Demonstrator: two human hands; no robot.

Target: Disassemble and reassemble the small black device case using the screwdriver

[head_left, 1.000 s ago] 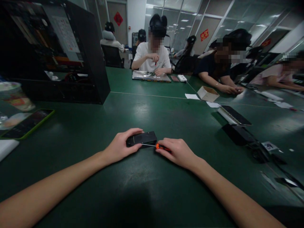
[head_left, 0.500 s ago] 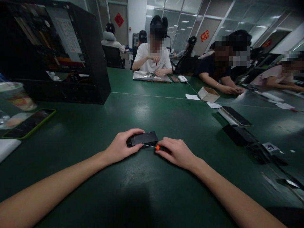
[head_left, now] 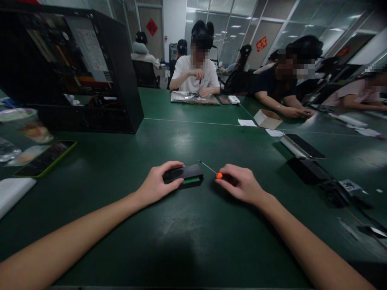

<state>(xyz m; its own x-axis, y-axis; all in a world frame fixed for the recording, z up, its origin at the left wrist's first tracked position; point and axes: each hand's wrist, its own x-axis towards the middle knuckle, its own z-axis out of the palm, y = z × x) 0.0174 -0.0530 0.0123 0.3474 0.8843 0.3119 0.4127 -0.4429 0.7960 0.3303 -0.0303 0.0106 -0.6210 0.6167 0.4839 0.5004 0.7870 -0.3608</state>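
A small black device [head_left: 187, 176] lies on the green table [head_left: 187, 225] in front of me, its near edge raised so a green strip of circuit board shows. My left hand [head_left: 157, 183] grips its left end, fingers curled over the top. My right hand [head_left: 242, 184] pinches a small screwdriver [head_left: 213, 170] with an orange collar. The thin metal shaft points up and to the left, clear of the device.
A black computer case [head_left: 90, 72] stands at the back left. A phone in a green cover [head_left: 45, 158] and a white object lie at the left. Black devices [head_left: 308, 169] and a phone sit at the right. Other people work across the table with a small cardboard box [head_left: 266, 119].
My right hand has pulled the screwdriver out to the right, away from the device. The device's near side has lifted, exposing the green board.
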